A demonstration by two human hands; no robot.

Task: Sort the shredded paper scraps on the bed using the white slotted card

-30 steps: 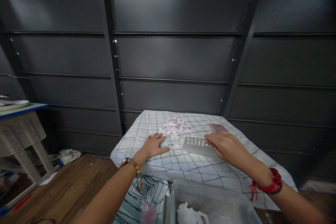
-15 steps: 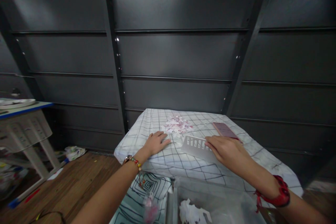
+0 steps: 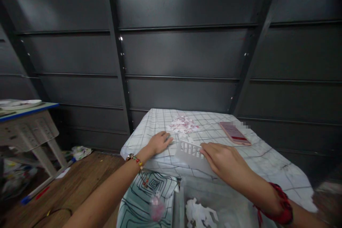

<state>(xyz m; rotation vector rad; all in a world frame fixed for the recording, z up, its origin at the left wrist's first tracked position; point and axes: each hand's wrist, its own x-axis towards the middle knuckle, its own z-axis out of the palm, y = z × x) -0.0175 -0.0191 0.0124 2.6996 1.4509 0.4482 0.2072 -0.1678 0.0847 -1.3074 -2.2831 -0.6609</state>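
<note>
My left hand [image 3: 159, 143] lies on the white checked cloth [image 3: 149, 124], fingers stretched out and holding nothing. Just beyond its fingertips is a heap of small white and pink paper-like pieces [image 3: 183, 124]. From the right, my right hand [image 3: 223, 156] grips the rim of a white slotted plastic basket [image 3: 192, 158], which is tilted over the front part of the cloth. A few loose white pieces [image 3: 184, 137] lie between the heap and the basket. The basket's right end is hidden behind my hand.
A pink phone [image 3: 235, 133] lies right of the heap. Below the front edge stands a translucent bin [image 3: 227, 188] with white scraps [image 3: 199, 213] inside. Left of it, a pink bagged item [image 3: 157, 208] rests on patterned fabric. A desk [image 3: 32, 121] stands at far left.
My right hand has moved the basket left, closer to my left hand. My left hand has hardly moved. The view has shifted slightly.
</note>
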